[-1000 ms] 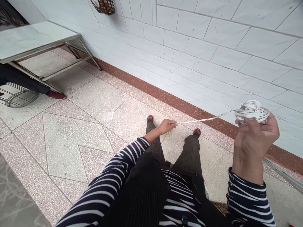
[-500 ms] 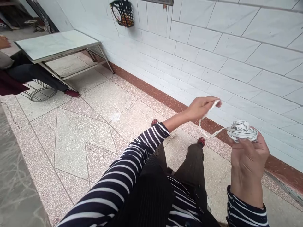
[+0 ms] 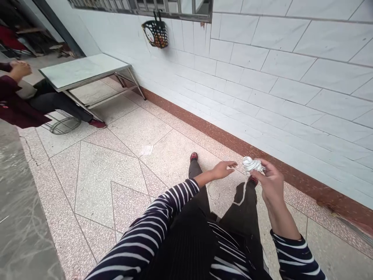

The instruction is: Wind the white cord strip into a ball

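Observation:
A wound bundle of white cord [image 3: 251,165] with thin dark lines sits in my right hand [image 3: 273,182], fingers and thumb closed around its right side. From its underside a loose length of cord [image 3: 244,192] hangs down in front of my dark trousers. My left hand [image 3: 223,170] is just left of the bundle, apart from it, with fingers stretched out and slightly parted. No cord shows between those fingers. Below that hand, a thin pale strand [image 3: 214,199] curves over the floor; whether it joins the hanging cord I cannot tell.
A white-tiled wall [image 3: 279,74] rises ahead. A low table [image 3: 84,70] stands at the left, with a seated person [image 3: 17,97] beside it. A dotted bag [image 3: 156,34] hangs under the barred window. White paper [image 3: 147,150] lies on the speckled floor.
My left hand has let go of the cord and moved down and left. My right hand has brought the bundle left, nearer to it, and the free cord now hangs straight down.

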A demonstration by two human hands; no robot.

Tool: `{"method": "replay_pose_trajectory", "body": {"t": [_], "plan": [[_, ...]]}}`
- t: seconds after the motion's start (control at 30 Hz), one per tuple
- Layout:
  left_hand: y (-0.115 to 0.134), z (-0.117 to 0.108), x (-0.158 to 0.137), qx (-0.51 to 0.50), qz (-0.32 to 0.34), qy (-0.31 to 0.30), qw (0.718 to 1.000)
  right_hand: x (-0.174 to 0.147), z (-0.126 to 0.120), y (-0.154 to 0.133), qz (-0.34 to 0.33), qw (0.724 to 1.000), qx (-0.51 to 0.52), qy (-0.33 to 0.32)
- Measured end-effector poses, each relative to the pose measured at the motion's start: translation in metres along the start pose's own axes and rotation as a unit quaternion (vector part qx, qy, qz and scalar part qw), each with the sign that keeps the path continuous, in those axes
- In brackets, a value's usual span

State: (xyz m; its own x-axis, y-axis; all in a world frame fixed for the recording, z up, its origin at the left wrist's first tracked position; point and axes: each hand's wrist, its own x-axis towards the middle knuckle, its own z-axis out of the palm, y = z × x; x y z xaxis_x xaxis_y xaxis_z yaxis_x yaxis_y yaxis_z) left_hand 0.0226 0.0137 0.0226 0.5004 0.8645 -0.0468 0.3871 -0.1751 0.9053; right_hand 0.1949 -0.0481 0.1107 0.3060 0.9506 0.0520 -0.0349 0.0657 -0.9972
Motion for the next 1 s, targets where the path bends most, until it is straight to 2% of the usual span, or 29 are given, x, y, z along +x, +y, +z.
{"method": "replay_pose_trajectory", "body": {"t": [0.07,0.13,0.33,0.47,0.63,0.83,1.0], "plan": [[0.010,0.008,-0.008,-0.108,0.039,0.023,0.993,-0.001,0.008,0.009,0.020,0.999,-0.019,-0.035],[0.022,0.011,-0.012,-0.179,0.050,0.030,0.982,-0.003,0.013,0.011,0.026,0.998,-0.022,-0.051],[0.038,0.006,-0.017,-0.256,0.057,0.039,0.964,-0.004,0.012,0.002,0.019,0.999,0.007,-0.025],[0.040,0.004,-0.018,-0.195,0.040,0.013,0.980,-0.003,0.008,0.000,0.056,0.998,0.039,-0.004],[0.040,0.007,-0.013,-0.094,0.032,0.057,0.993,-0.005,0.012,-0.005,0.075,0.994,0.080,0.011],[0.018,0.013,-0.007,-0.071,-0.012,0.092,0.993,-0.004,0.011,-0.010,0.088,0.988,0.118,0.041],[0.001,0.018,-0.005,-0.049,-0.038,0.085,0.994,-0.005,0.008,-0.006,0.097,0.984,0.140,0.048]]}}
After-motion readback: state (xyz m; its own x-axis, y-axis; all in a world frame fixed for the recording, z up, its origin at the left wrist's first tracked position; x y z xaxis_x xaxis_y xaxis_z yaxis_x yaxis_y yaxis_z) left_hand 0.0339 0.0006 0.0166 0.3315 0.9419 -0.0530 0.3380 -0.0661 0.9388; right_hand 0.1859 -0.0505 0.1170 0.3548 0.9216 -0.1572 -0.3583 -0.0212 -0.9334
